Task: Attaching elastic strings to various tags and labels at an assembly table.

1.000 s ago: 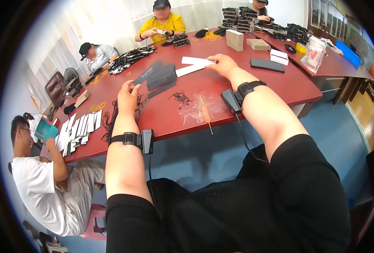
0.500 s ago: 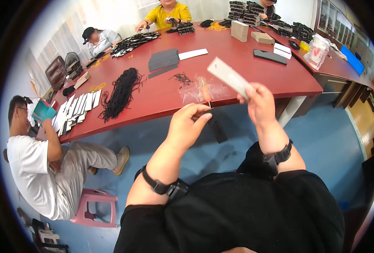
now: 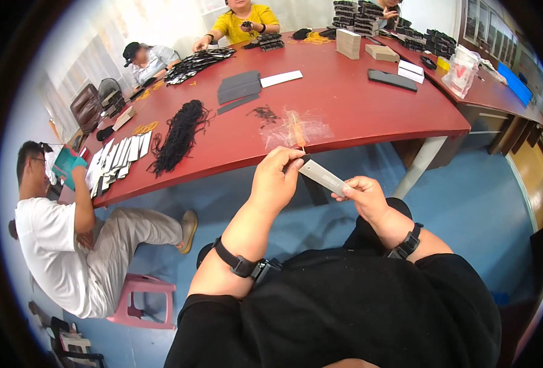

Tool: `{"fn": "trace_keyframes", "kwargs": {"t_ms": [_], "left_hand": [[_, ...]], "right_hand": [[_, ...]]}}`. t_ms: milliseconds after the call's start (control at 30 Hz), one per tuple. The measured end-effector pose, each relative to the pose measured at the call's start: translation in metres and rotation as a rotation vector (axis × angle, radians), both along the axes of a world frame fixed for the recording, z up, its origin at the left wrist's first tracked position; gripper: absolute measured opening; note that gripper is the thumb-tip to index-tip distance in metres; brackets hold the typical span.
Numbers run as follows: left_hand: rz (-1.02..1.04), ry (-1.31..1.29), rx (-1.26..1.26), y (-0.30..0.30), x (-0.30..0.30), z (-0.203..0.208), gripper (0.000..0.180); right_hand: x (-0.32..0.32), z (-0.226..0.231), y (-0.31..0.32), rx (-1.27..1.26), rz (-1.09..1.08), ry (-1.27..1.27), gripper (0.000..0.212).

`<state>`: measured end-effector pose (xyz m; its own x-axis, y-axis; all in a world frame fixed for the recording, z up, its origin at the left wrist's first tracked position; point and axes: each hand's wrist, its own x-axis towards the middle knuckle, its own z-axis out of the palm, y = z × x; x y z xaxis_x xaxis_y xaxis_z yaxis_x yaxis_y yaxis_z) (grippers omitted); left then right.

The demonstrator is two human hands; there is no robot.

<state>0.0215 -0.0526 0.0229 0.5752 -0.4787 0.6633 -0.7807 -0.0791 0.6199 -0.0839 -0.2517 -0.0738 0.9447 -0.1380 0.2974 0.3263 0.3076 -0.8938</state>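
Between my hands is a stiff grey card strip, slanting down to the right, with faint print on its face. My right hand pinches its lower end between thumb and fingers. My left hand is closed at the upper end, its fingertips on a small black piece that touches the card; its kind is unclear. Just beyond these fingertips, an orange-handled tool with a thin metal shaft lies under clear tape at the table edge, shaft towards me. A dark strip shows below the card; I cannot tell whether it is held.
On the red table lie a black cord bundle, white strips, dark grey sheets, black scraps and card stacks. A person in white sits at the left on a pink stool. Others sit across the table.
My right hand has brought the card strip down and towards me, from above the table edge to my left fingertips. My left hand has stayed near the tool's shaft.
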Motion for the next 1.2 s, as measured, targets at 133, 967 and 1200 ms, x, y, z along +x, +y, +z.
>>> {"fn": "trace_keyframes", "kwargs": {"t_ms": [133,967,1200], "left_hand": [[0.019,0.024,0.065,0.002,-0.003,0.002,0.013],[0.384,-0.198,-0.024,0.100,0.024,-0.025,0.014],[0.782,-0.478,0.282,0.153,0.069,0.000,0.035]], "right_hand": [[0.000,-0.001,0.003,0.015,0.029,0.011,0.014],[0.028,-0.033,0.033,0.358,0.074,0.036,0.008],[0.029,-0.032,0.034,0.287,-0.047,-0.020,0.008]]}}
